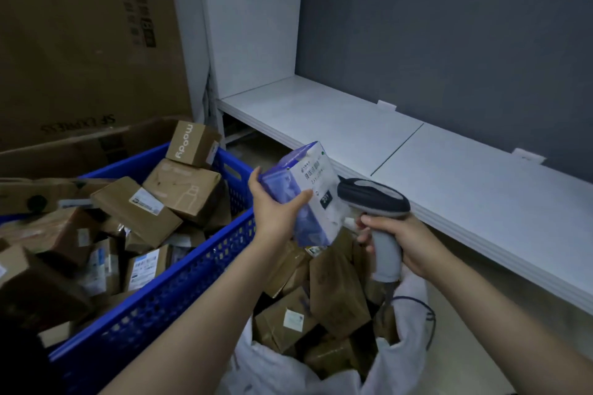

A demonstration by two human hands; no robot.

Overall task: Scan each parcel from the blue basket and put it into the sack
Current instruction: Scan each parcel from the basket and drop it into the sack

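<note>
At centre frame, over the sack's mouth:

- Left thumb [300, 198] lies across the printed front. The other fingers curl round the far edge. The left hand [272, 207] grips the blue-and-white parcel [309, 184], which is tilted with its label turned right.
- Right fingers [365, 222] wrap the grey handle. The right hand [402, 245] holds the barcode scanner [373, 199], its head just beside the label; contact cannot be told.
- Handling, judged: a small stiff carton, probably light since one hand carries it. The glossy wrap may be slippery. Best held across the narrow sides, leaving the label uncovered.
- White sack [282, 369], lower centre: open, brown cartons [337, 295] inside.
- Blue basket [179, 285], lower left: heaped with labelled cardboard parcels [138, 212].
- White shelf [449, 167], right.
</note>
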